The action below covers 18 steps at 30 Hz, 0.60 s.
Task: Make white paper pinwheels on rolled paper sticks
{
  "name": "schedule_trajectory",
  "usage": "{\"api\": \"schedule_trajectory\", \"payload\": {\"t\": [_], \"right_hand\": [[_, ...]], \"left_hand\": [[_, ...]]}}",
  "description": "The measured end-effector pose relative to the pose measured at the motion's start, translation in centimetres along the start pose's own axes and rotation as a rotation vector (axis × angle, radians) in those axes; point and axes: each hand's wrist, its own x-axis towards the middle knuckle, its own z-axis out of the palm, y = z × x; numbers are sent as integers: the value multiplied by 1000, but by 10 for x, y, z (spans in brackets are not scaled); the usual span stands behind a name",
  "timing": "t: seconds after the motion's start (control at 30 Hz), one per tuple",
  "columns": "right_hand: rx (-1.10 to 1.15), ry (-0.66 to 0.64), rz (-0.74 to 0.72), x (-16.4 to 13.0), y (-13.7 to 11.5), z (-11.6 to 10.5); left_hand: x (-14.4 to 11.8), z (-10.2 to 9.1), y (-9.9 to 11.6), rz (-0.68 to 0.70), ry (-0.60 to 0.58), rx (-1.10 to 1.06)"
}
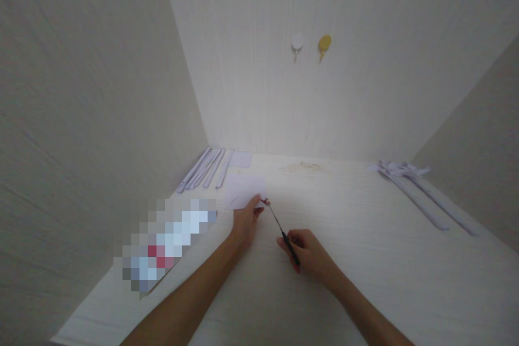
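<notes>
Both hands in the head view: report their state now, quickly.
Left hand: closed, pinching the near edge of the white paper.
Right hand: closed, holding the thin black-handled tool.

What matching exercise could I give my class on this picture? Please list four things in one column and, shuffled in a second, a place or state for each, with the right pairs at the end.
Things
1. Yellow hook
2. Left hand
3. Row of pale strips
4. Right hand

Places and states
A. Gripping the black-handled tool
B. On the work surface, towards the left wall
C. On the back wall, right of the white hook
D. Holding the pale sheet

Right pairs: 1-C, 2-D, 3-B, 4-A
</notes>
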Motion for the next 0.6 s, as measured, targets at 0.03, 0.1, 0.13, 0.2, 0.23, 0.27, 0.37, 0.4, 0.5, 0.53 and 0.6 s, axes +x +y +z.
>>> {"api": "schedule_trajectory", "payload": {"t": [0.03,0.1,0.13,0.2,0.23,0.27,0.37,0.4,0.5,0.53,0.6], "right_hand": [[0,2,-1,0,0,0],[-3,5,-4,0,1,0],[-4,7,-8,1,1,0],[-6,5,-13,1,2,0],[-7,3,-11,1,2,0],[-6,3,-7,1,1,0],[-1,6,8,1,0,0],[2,9,11,1,0,0],[16,10,17,0,-2,0],[24,8,17,0,-2,0],[35,3,17,0,-2,0]], "left_hand": [[0,0,0,3,-1,-2],[0,0,0,10,-4,-4],[0,0,0,11,-5,-6],[0,0,0,11,-4,-12],[0,0,0,10,-8,-16],[-1,0,0,10,-9,-20],[-1,1,1,5,-7,-26],[-1,1,1,-1,-5,-26],[-1,2,1,-15,0,-30],[-1,1,1,-17,3,-31],[-1,1,1,-13,7,-32]]}}
